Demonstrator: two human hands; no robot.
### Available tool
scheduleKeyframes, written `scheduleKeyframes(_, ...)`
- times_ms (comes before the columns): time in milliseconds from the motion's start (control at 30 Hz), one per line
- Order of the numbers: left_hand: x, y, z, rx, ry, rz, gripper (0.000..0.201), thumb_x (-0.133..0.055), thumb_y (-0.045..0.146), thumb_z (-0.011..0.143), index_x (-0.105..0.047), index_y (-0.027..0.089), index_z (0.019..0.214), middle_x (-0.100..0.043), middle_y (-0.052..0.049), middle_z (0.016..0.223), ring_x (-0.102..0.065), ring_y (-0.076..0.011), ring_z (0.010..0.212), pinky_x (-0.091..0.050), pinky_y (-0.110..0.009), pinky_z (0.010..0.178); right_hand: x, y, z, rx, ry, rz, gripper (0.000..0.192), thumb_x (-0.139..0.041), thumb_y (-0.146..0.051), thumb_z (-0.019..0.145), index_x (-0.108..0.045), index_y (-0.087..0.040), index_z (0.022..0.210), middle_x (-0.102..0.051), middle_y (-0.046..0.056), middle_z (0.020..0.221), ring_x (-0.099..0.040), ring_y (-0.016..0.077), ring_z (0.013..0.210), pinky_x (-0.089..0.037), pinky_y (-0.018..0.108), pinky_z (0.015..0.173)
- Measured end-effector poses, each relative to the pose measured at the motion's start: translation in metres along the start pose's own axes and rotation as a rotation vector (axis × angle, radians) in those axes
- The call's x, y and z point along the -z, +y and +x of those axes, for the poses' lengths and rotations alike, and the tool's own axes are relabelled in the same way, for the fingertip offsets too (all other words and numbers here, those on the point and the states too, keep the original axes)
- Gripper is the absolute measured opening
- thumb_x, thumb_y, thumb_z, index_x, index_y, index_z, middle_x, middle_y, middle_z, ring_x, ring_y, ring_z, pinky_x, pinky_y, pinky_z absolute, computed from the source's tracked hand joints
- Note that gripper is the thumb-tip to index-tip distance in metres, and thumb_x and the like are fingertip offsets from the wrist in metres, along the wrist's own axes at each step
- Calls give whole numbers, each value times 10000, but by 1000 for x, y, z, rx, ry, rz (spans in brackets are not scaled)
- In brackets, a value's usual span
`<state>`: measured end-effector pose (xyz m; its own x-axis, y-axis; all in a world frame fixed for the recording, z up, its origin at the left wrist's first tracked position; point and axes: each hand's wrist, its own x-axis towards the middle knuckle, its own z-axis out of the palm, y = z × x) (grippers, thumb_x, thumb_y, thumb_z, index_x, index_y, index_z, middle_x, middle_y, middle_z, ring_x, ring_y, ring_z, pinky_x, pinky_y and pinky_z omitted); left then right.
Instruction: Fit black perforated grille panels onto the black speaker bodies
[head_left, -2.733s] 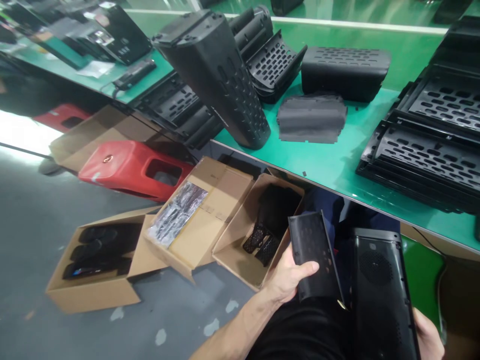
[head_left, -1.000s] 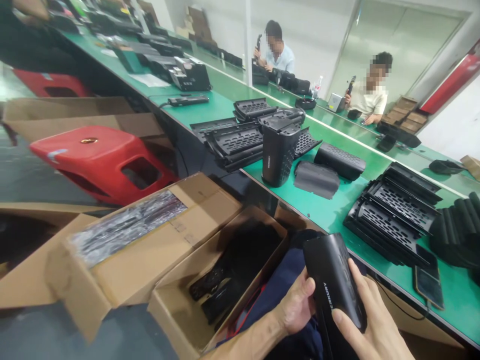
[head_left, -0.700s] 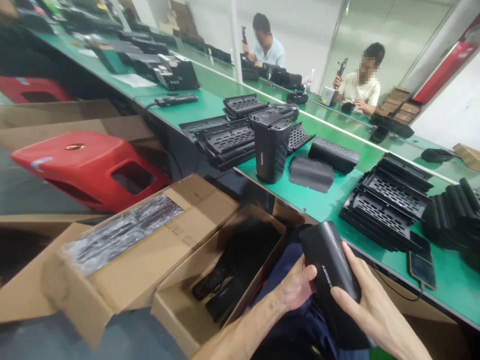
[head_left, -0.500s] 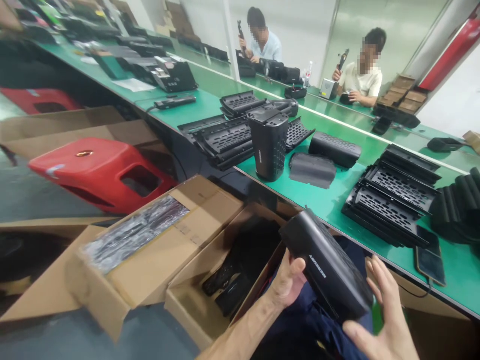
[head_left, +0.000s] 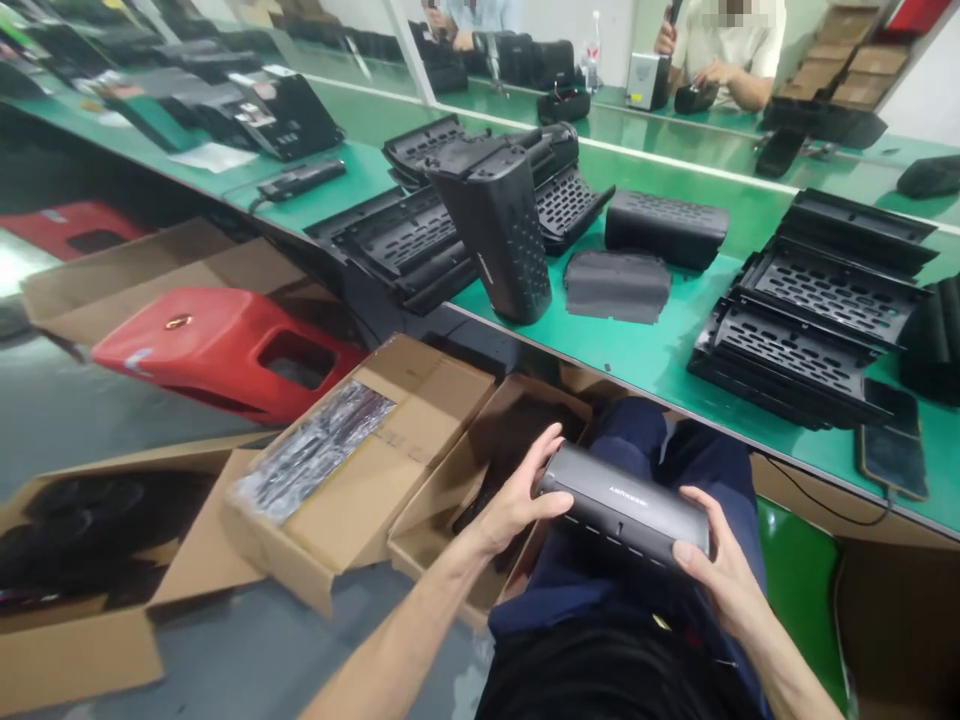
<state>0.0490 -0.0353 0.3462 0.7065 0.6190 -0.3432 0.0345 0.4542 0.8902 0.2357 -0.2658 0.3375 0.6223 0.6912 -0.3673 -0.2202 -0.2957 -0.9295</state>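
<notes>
A long black plastic speaker housing with pale lettering lies sideways over my lap. My left hand grips its left end, thumb on the near side and fingers at the far side. Around the right end my right hand is closed, its thumb on the front face. Beyond it on the green bench stands a tall black housing. A curved black panel lies beside that, with a black perforated housing just behind.
Perforated black shells are stacked at right, near a phone on a cable. Left of my legs are an open carton, a carton with plastic-wrapped contents and a red stool. A co-worker sits across the bench.
The housing has turned from a steep slant to nearly level and come lower over my lap. My right hand has closed onto its right end. The view has tipped down.
</notes>
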Motion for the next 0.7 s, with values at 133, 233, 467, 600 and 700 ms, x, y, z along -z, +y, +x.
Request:
scheduleKeyframes(133,-7,1,5,52,-58,39,791,-897,365,593,-654,264,1338,-680,-47,1159,-600,-284,1071,-448,-346,946,3,3,5,-62,-58,42,748,-817,-602,733,-545,-267,1344,-642,85,1243,-634,318,1098,-521,393,927)
scheduleKeyframes(233,-18,-4,4,64,18,19,730,-895,360,562,-669,258,1248,-674,-29,1065,-592,-246,954,-455,-311,834,7,-5,12,-106,-52,60,709,-839,-583,721,-586,-274,1308,-654,84,1281,-649,319,1103,-529,377,891)
scheduleKeyframes(467,-21,-1,-19,339,196,9,601,-839,553,703,-566,258,1150,-686,-22,929,-635,-227,828,-474,-302,688,9,-26,37,-389,-194,43,886,-664,-772,842,-400,-334,1565,-678,103,1327,-696,244,816,-546,338,607)
scheduleKeyframes(600,-8,9,-36,506,168,100,636,-751,718,735,-530,290,1151,-654,8,879,-629,-221,781,-448,-264,569,1,-17,51,-342,-244,33,906,-694,-767,819,-431,-320,1561,-594,96,1484,-691,289,1064,-592,383,796)
scheduleKeyframes(700,1,8,-42,516,138,59,642,-730,735,734,-521,305,1161,-641,22,886,-622,-208,766,-493,-275,585,-5,-6,59,-341,-283,43,865,-681,-739,849,-441,-309,1561,-603,87,1489,-651,307,1204,-541,431,998)
